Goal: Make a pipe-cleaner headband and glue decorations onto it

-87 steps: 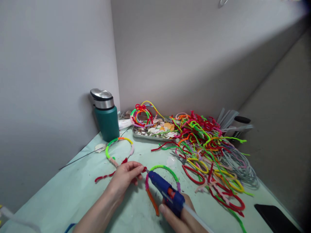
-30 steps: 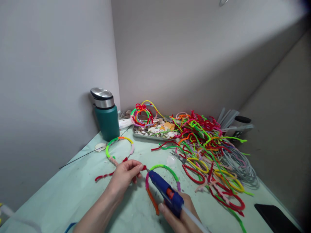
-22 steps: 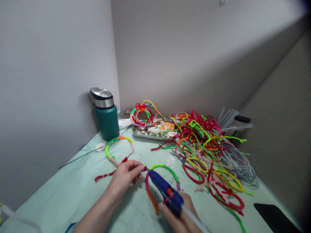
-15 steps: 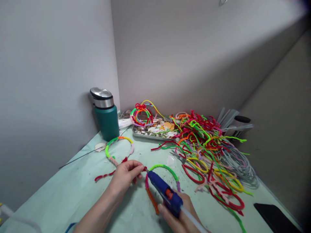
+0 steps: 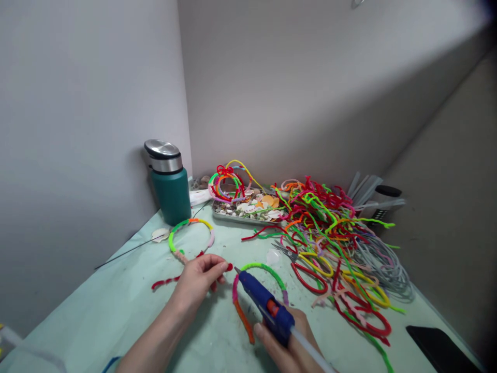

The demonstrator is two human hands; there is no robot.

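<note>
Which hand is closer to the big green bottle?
Left. The left hand is in front of the bottle, slightly to its right, pinching a red piece. The right hand is farther right and farther from it, around the glue gun.

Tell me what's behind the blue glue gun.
Part of a multicoloured ring and pale tabletop. Orange, pink, green and purple stretches show; past the purple, the glue gun and right hand hide whether it closes.

Over a pale green table (image 5: 112, 316), the left hand (image 5: 201, 274) pinches a small fuzzy red piece (image 5: 230, 267) beside the blue plastic glue gun (image 5: 257, 291) the right hand (image 5: 284, 355) grips.
</note>
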